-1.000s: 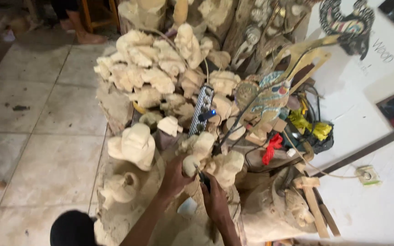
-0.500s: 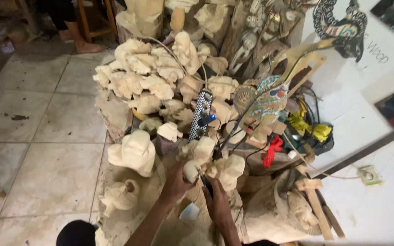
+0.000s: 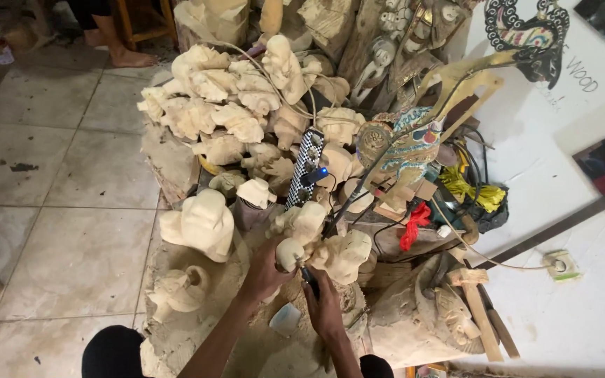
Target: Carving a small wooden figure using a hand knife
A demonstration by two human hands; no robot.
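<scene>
Nearest to the camera, the left hand [image 3: 264,269] is closed around the lower part of a small pale wooden carving [image 3: 301,234], which sits just above the sawdust-covered work block [image 3: 197,329]. The right hand [image 3: 325,308] is clenched on a dark-handled carving tool [image 3: 309,278], and its tip touches the carving from below (the blade itself is too small to see well).

The carving looks like raw light wood: stiff, probably not heavy, with a dry rough surface that should not slip. Its thin projecting parts seem fragile, so I judge the thick base, where the left hand already grips, to be the safe place to hold it.

Just beside it stands another unfinished figure [image 3: 344,255], and to the left a larger rounded head carving [image 3: 201,224]. Behind is a checkered black-and-white power strip [image 3: 306,168], then a big heap of pale carvings [image 3: 225,105]. Farthest, a painted shadow puppet [image 3: 407,143] leans near the white wall [image 3: 596,91].
</scene>
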